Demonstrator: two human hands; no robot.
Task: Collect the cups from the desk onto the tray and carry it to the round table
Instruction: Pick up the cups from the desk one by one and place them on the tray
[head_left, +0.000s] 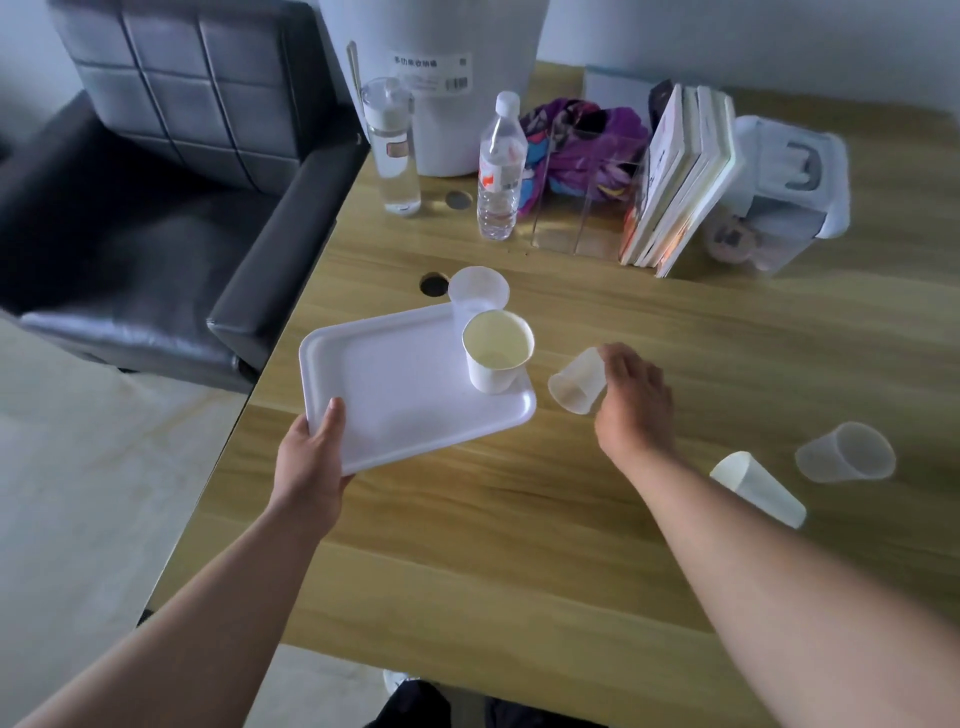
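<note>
White plastic tray is gripped at its near-left corner by your left hand; your right hand's fingers clamp a translucent cup, tilted, just beside the tray's right edge.

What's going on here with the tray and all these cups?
A person is gathering cups on a wooden desk. The left hand holds a white tray carrying a paper cup and a clear cup. The right hand grips another clear cup, tilted. Two more cups lie tipped nearby.

White bin carries a label with Chinese print and a barcode, too blurred to read.
</note>
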